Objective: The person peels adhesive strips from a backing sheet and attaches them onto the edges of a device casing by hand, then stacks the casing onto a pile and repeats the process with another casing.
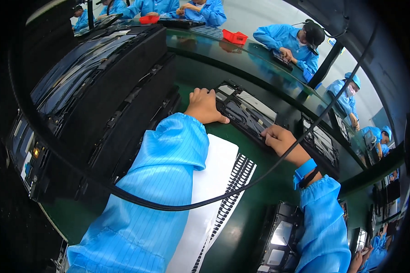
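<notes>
A black rectangular tray (241, 111) lies slantwise on the green work surface, with glossy grey-white panels and thin black strips in it. My left hand (204, 107) grips its left end, the thumb along the near edge and the fingers bent at the far side. At the tray's near right corner, my right hand (281, 140) is closed in a pinch; whatever is between its fingertips is too small to make out. A blue strap (304, 172) circles my right wrist. Both forearms wear blue striped sleeves.
Stacked black trays (136, 59) with flat panels rise at left. A spiral-bound white booklet (218, 157) lies under my left forearm. Other black trays (321, 141) (280, 232) sit at right. A black cable (168, 207) loops across the view. Co-workers (287, 41) sit beyond, near red bins (234, 36).
</notes>
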`<state>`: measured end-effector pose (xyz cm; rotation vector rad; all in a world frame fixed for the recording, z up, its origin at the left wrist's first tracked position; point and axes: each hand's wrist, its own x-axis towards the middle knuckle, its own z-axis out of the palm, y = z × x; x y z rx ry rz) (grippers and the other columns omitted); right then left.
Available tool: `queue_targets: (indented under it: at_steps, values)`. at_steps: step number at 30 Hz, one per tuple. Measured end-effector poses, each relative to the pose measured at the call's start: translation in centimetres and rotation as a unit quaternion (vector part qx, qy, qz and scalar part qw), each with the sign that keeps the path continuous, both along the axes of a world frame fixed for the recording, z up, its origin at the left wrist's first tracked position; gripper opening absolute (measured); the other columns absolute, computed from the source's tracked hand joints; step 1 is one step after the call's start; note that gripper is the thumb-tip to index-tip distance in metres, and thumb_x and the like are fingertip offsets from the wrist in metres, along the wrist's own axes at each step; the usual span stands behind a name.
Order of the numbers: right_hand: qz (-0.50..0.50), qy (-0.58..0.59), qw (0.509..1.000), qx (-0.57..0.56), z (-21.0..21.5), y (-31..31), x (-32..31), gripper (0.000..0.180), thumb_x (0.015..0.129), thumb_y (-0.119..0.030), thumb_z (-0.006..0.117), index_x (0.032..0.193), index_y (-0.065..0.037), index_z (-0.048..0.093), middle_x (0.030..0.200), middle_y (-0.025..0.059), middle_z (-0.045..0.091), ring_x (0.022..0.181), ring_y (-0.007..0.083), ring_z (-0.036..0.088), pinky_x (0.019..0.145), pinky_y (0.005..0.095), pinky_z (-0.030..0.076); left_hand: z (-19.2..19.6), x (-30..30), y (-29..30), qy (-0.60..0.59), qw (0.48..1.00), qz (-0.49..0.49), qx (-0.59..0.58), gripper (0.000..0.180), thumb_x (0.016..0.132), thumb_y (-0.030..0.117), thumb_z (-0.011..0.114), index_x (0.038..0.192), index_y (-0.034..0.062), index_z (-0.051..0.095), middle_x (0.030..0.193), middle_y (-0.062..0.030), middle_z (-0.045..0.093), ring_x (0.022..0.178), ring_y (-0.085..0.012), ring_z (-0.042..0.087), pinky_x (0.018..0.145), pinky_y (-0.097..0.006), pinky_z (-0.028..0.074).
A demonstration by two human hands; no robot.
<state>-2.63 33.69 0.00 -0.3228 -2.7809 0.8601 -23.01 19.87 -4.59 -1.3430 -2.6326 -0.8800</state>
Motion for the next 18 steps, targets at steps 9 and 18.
queue_targets:
  at_steps: [9, 18]
  values:
    - [-0.273, 0.062, 0.948, -0.153, -0.6, 0.1, 0.5, 0.014, 0.069, -0.009, 0.052, 0.067, 0.004, 0.051, 0.059, 0.0072, 0.046, 0.056, 0.0152, 0.041, 0.052, 0.0307, 0.034, 0.5, -1.0, 0.2, -0.044, 0.999, -0.022, -0.006, 0.1, 0.039, 0.055, 0.074, 0.113, -0.0054, 0.043, 0.107, -0.0213, 0.046, 0.102, -0.0353, 0.038, 0.089, -0.036, 0.03]
    - [-0.307, 0.24, 0.903, -0.18, 5.5, -2.2, 6.2, 0.012, 0.071, -0.01, 0.049, 0.072, 0.001, 0.053, 0.066, 0.0045, 0.049, 0.066, 0.014, 0.043, 0.06, 0.0268, 0.034, 5.4, 4.5, -2.4, -0.076, 0.978, -0.037, 0.192, 0.077, 0.042, 0.059, 0.071, 0.089, -0.0002, 0.058, 0.087, -0.0206, 0.053, 0.09, -0.0313, 0.046, 0.08, -0.034, 0.031]
